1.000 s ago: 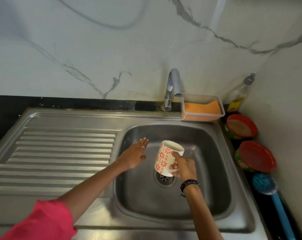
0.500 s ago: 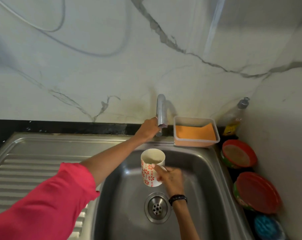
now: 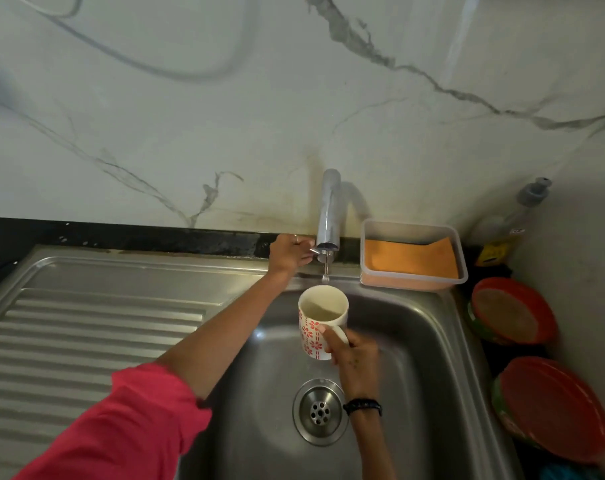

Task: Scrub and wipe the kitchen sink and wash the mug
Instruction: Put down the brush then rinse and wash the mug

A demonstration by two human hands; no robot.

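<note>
A white mug [image 3: 315,330] with a red flower pattern is held upright over the steel sink basin [image 3: 415,358], just below the spout of the chrome tap [image 3: 328,209]. My right hand [image 3: 353,358] grips the mug by its handle. My left hand [image 3: 289,252] reaches to the back of the sink and holds the tap's small lever, fingers curled round it. A thin stream of water starts to fall from the spout above the mug. The round drain [image 3: 320,412] lies below the mug.
A ribbed steel drainboard [image 3: 86,327] fills the left. A clear tub with an orange cloth [image 3: 411,258] stands right of the tap. A soap bottle [image 3: 508,230], two red-rimmed bowls [image 3: 512,310] [image 3: 553,407] and a blue brush line the right wall.
My left hand went from the basin's left rim to the tap lever. My right hand lifted the mug from above the drain up under the spout. Water begins to run.
</note>
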